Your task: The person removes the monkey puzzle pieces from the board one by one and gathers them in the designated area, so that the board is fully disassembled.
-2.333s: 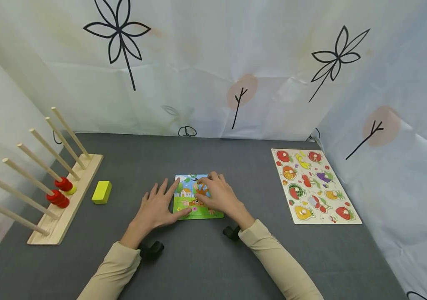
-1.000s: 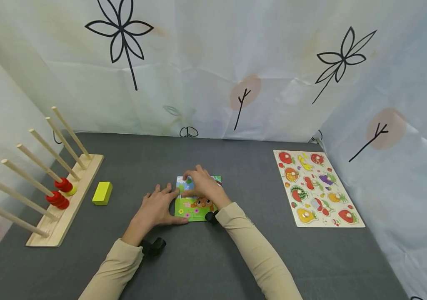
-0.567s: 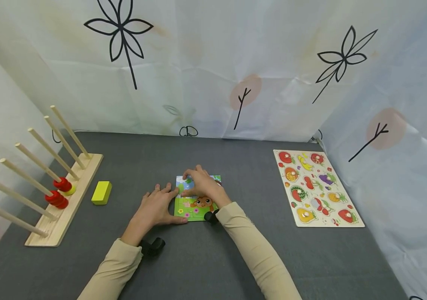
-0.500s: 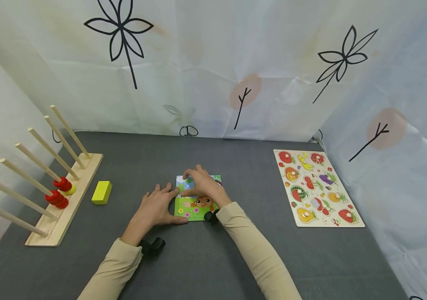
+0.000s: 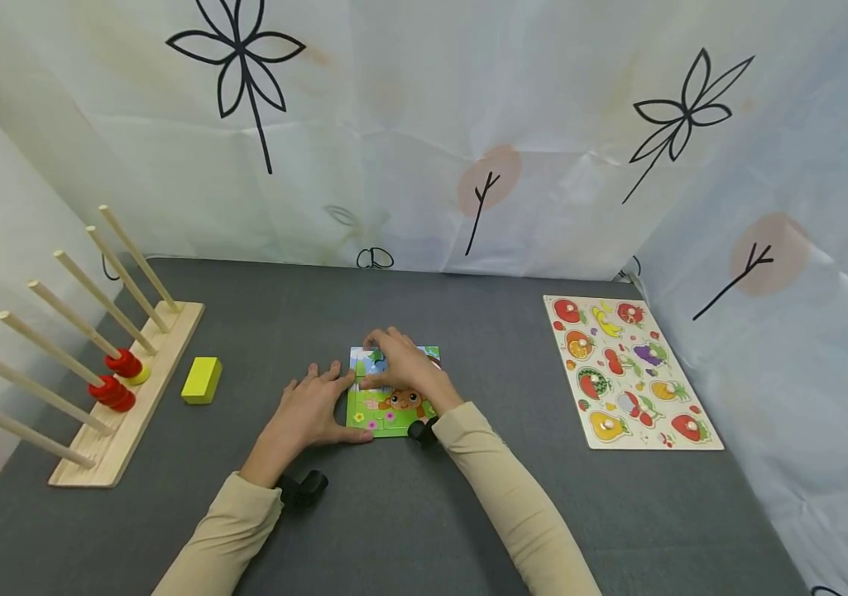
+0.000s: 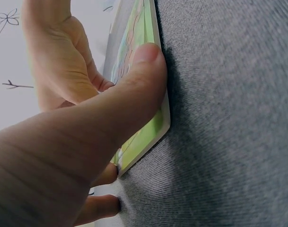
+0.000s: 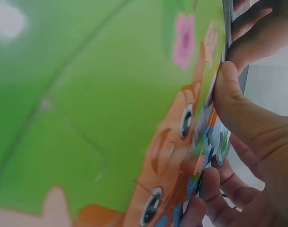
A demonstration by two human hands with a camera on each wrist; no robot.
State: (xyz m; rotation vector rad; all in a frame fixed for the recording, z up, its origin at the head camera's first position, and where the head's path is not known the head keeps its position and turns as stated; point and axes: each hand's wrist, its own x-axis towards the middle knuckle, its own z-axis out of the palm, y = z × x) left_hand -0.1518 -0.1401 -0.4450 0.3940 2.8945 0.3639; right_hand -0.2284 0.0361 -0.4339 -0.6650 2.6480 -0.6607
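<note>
A small jigsaw puzzle with a cartoon monkey on green ground lies on the grey table. My left hand rests at its left side, fingers spread. Its thumb lies over the front border, and fingertips touch the side edge. Over the puzzle's upper part, my right hand bends down with curled fingers. In the right wrist view, it pinches a puzzle piece that stands slightly raised from the picture. The right hand covers much of the puzzle's upper half in the head view.
On the left stands a wooden peg rack with red and yellow rings on some pegs. Beside it lies a yellow block. A fruit peg puzzle board lies at the right. Printed white cloth walls the table in.
Since the earliest frame, my right hand has shifted left and up over the puzzle, uncovering the monkey's face. The left fingers have drawn closer together. During the last second both hands stay nearly still.
</note>
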